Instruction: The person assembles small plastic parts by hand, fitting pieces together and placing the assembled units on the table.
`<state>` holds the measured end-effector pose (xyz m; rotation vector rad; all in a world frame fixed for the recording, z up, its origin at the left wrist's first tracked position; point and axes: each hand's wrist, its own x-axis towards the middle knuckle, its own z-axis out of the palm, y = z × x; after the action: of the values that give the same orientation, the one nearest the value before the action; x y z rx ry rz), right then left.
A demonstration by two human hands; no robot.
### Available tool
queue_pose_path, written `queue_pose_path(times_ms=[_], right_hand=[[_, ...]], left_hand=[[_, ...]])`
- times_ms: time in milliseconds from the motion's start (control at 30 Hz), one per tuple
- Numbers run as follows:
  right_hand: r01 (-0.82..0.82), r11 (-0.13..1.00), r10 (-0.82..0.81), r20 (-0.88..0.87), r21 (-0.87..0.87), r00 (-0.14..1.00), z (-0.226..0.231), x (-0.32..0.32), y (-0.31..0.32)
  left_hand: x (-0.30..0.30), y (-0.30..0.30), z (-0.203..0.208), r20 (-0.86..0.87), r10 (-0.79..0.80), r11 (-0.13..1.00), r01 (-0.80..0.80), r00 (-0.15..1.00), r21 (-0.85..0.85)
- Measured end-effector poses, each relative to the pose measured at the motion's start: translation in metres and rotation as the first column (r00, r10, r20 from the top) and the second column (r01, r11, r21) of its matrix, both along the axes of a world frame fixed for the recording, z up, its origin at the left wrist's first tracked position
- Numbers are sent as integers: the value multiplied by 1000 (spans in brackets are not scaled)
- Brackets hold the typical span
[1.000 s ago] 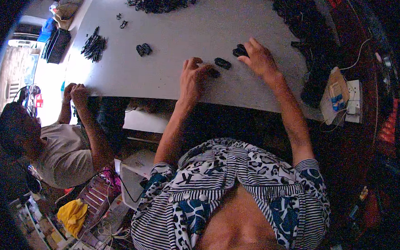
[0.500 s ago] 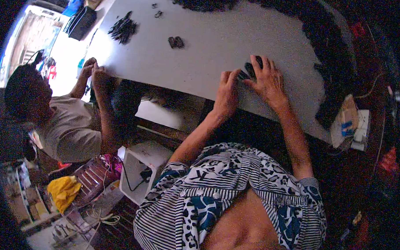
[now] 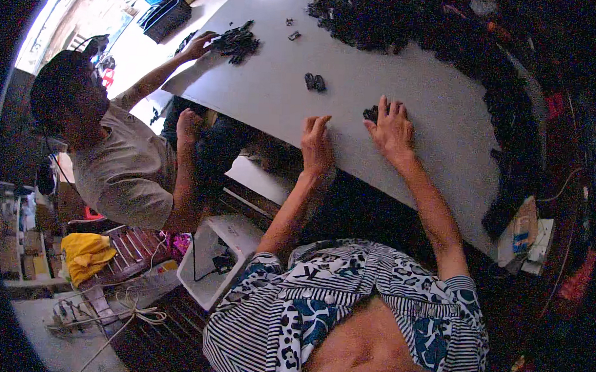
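Note:
My left hand [image 3: 318, 147] is over the near edge of the white table [image 3: 439, 92], its fingers bent and drawn together; anything between them is hidden. To its right my right hand [image 3: 396, 133] lies on the tabletop with fingers stretched out. Small black pieces [image 3: 371, 114] show at the left of its fingers, partly covered by them, and their kind is too blurred to tell. Farther off, a pair of similar black pieces [image 3: 315, 82] lies side by side on the table.
A long heap of black pieces [image 3: 363, 21] curves along the far and right sides. At left a person [image 3: 125, 160] reaches to a smaller black pile [image 3: 237, 42]. A white bin [image 3: 203, 278], a yellow cloth [image 3: 89, 257] and a power strip [image 3: 539, 247] are nearby.
My left hand has drawn away from the black pieces, leftward from my right hand. The other person has stretched an arm to the small pile. The whole view has shifted.

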<state>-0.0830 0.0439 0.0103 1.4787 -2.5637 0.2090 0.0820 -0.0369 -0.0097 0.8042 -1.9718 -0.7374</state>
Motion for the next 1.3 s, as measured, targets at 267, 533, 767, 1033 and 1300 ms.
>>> queue_pose_path(times_ms=[267,533,767,1033,1300], right_hand=[[22,999,-23,33,44,999,-14,-10,-75],[-62,996,57,87,65,995,2,16,-131],[-166,986,166,1,-29,986,6,36,-153],[-262,946,281,79,-192,956,55,-53,-45],[99,975,-105,-19,-199,994,57,-218,73]], left_hand=[[-28,33,-1,122,128,991,-132,984,22],[-32,46,14,32,180,982,-178,983,-67],[-25,70,32,-70,138,990,-138,988,-4],[-14,57,1,-21,97,976,-100,995,-192],[-60,9,70,175,-336,933,352,926,-71]])
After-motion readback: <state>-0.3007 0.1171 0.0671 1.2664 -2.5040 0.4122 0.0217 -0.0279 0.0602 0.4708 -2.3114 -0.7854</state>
